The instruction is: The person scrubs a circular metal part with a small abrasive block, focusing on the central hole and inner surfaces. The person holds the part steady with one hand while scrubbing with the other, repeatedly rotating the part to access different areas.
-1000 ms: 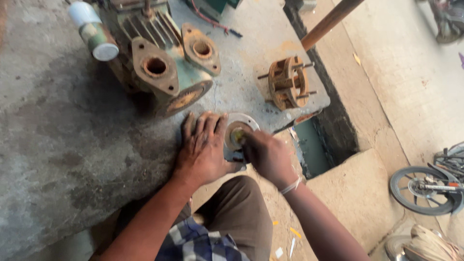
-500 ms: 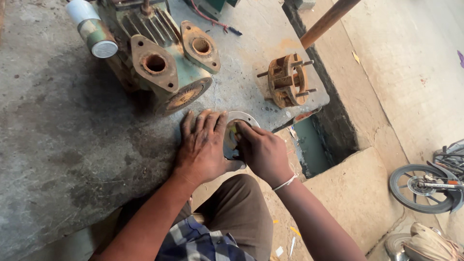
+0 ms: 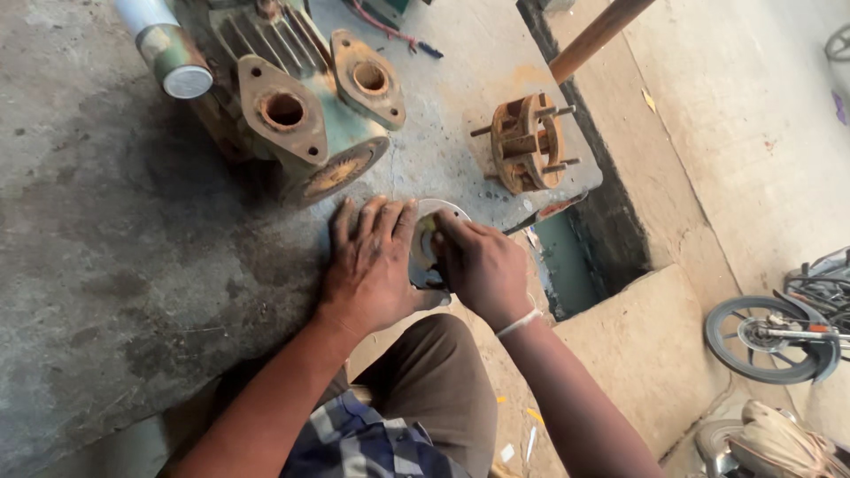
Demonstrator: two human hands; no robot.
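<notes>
A grey, stained concrete slab (image 3: 106, 265) carries everything, its right edge dropping into a narrow gap. At its far edge lies one large green, rusted cast-iron pump body (image 3: 301, 124) with two rusty oval flanges, its top cut off by the frame. Toward the far right edge stands one rusty round coupling (image 3: 529, 142) with protruding studs. Near the slab's front edge lies one round grey metal disc (image 3: 425, 243), mostly hidden under both hands, so its centre is hard to make out. The left hand (image 3: 372, 265) lies flat, fingers spread, pressing on the disc. The right hand (image 3: 478, 265) is curled, fingertips bearing on the disc; whether it pinches anything cannot be told.
</notes>
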